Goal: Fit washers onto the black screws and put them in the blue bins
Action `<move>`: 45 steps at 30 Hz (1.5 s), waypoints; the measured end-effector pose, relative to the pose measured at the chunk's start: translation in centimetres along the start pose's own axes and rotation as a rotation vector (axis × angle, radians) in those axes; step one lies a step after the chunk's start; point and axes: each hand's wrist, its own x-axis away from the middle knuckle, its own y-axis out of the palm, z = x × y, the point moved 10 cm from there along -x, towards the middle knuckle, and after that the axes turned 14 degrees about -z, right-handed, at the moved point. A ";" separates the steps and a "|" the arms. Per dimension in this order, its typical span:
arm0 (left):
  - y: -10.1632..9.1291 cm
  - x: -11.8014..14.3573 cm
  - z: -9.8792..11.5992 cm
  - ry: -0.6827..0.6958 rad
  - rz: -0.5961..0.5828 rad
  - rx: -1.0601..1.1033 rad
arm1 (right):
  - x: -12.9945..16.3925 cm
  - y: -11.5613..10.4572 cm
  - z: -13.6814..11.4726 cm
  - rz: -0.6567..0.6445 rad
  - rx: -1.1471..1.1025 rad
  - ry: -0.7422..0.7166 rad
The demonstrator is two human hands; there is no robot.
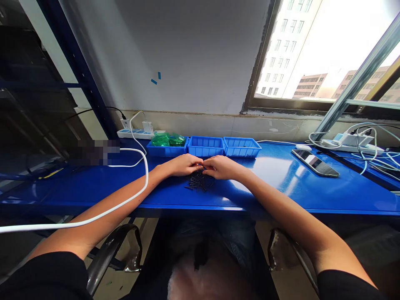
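A small pile of black screws (198, 182) lies on the blue table, close to its front edge. Just above the pile's far side, my left hand (184, 164) is closed, thumb and fingers pinched together. My right hand (222, 167) meets it fingertip to fingertip, also in a pinch. Whatever sits between the fingertips is too small and too covered to make out. Behind the hands stand three blue trays in a row: a left tray (167, 152) holding green plastic bags (168, 140), a middle tray (205, 146) and a right tray (242, 147).
A phone (315, 163) lies on the table's right side. Power strips (141, 133) with plugs and tangled cables (368, 143) are at the back left and far right. A thick white cable (137, 196) crosses in front of my left forearm. The wall and window rise behind the table.
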 end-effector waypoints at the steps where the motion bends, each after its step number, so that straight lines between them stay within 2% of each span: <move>1: 0.0 0.0 0.1 0.001 0.001 0.001 | 0.0 0.0 0.0 0.000 -0.001 -0.003; 14: 0.0 0.0 0.1 0.007 0.006 0.000 | 0.1 0.1 -0.1 0.006 -0.028 -0.039; 45: 0.1 0.1 -0.7 -0.079 -0.009 -0.038 | 0.1 -0.4 0.0 0.034 -0.010 0.037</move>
